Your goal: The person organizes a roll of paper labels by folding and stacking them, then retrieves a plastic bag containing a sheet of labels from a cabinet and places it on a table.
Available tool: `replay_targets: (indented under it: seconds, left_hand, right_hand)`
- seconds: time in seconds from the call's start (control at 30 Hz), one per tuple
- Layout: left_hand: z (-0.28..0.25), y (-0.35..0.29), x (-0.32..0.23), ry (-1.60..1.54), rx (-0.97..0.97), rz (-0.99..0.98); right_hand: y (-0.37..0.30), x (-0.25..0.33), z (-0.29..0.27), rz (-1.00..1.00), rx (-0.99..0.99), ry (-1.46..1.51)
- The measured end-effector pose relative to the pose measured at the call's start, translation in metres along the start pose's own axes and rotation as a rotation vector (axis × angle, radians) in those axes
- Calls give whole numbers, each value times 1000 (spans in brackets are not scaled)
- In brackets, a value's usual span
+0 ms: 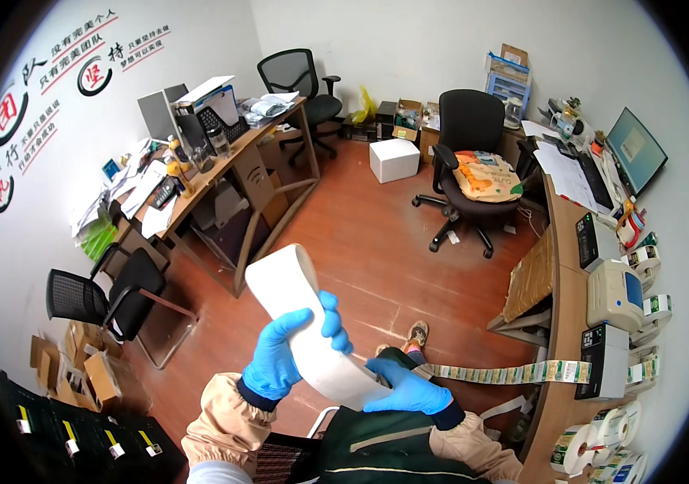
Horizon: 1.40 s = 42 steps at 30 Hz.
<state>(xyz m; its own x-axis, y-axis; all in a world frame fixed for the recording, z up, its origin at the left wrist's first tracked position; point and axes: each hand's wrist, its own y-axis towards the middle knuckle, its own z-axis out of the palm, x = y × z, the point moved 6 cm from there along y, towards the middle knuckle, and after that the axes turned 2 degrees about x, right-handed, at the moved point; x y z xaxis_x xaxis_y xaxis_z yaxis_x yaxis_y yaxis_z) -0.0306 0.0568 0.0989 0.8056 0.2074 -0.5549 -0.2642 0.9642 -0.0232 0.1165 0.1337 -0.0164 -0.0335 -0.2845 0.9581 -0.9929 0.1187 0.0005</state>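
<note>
A wide white paper strip [281,282] is looped over at its upper end and hangs between my hands. My left hand [278,355], in a blue glove, is closed round the middle of it, thumb across the front. Lower down, my right hand [411,390], also blue-gloved, grips the strip's lower end with thumb and fingers. A band of printed labels [514,373] stretches from a black-and-white label printer [605,363] on the right desk to beside my right hand. Where the band meets the white strip is hidden.
The right desk [561,323] also bears a beige printer [615,294], label rolls [574,448] and a monitor [636,151]. An office chair [473,121] stands ahead, near a white box [394,160]. At left are a cluttered desk [227,157], a black chair [135,290] and cardboard boxes [114,383].
</note>
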Motion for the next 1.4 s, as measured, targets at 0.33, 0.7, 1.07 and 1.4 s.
replay_targets:
  seconds: [0.33, 0.7, 1.07, 1.4]
  left_hand:
    - [-145, 42, -42, -11, -372, 234]
    - [-183, 39, 24, 613, -696, -118]
    - [11, -14, 83, 1870, 790, 468]
    - [25, -19, 74, 1778, 769, 410]
  right_hand:
    - [-35, -22, -10, 148, 61, 730]
    - [-45, 23, -18, 239, -361, 827]
    - [-30, 18, -10, 285, -231, 783]
    - [-43, 16, 2, 354, -150, 736]
